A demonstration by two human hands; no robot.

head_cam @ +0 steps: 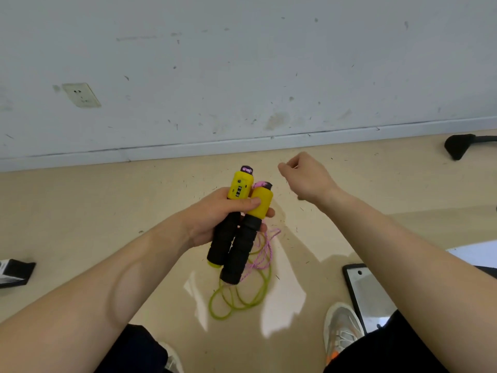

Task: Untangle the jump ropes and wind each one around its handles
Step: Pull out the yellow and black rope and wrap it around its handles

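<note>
Head view: gripping two yellow-and-black foam-covered jump-rope handles in left hand; curling fingers of right hand, contents impossible to tell.

Bright even light, floor glare patches, wide-angle edge distortion

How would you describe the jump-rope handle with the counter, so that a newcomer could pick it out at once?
Over the beige floor, mid-view, the left hand grips two handles, yellow above black foam, side by side. The counter handle is the one farther from the right hand; only its yellow top bears a small black window of digits, the neighbouring handle being plain.
</note>
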